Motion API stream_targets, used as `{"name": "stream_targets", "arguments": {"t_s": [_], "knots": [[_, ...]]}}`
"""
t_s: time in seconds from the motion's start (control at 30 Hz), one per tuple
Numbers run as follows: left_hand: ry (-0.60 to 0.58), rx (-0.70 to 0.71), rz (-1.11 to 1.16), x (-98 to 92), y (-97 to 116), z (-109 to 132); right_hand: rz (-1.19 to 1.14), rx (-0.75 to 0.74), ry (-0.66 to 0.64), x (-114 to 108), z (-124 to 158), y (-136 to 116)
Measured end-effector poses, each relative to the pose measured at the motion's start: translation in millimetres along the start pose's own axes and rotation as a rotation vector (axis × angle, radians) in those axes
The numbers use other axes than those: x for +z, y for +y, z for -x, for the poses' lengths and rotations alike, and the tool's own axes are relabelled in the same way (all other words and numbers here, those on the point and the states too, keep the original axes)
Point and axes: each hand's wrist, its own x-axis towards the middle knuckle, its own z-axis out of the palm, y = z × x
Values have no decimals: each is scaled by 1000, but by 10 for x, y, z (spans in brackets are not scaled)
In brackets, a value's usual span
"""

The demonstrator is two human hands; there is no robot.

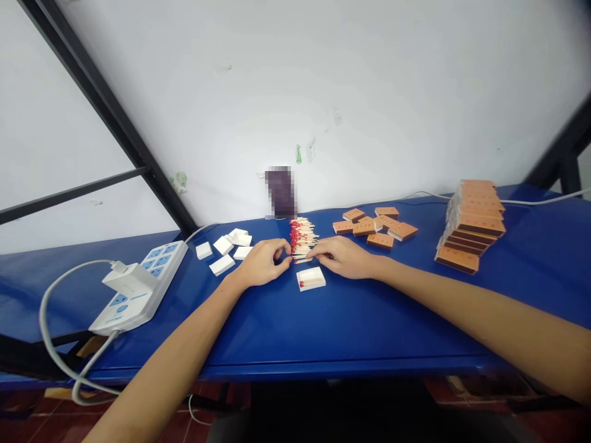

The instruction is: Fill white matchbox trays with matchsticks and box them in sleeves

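Note:
A pile of red-headed matches lies on the blue table, heads to the left. My left hand is at the head side, fingers curled, thumb and forefinger tips slightly apart beside the nearest heads. On the other side my right hand has its fingers closed at the pale ends of the nearest matches. Just in front of both hands sits a white matchbox tray with a few matches along its near side. White trays lie left of my left hand; orange matchbox sleeves lie beyond my right.
Stacked orange matchboxes stand at the right. A white power strip with a plugged-in charger and looping cable occupies the left. A blurred dark purple object leans on the wall behind the matches. Black metal posts frame the table.

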Motion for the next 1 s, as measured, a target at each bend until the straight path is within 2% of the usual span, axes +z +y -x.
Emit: {"name": "stream_targets", "arguments": {"t_s": [0.2, 0.57, 1.0], "knots": [[1, -11, -8, 20, -59, -12, 53, 39, -26, 15, -6, 12], [-5, 1, -25, 42, -96, -13, 116, 11, -55, -8, -6, -25], [-53, -4, 8, 29, -69, -16, 120, 0, -55, -22, 1, -28]]}}
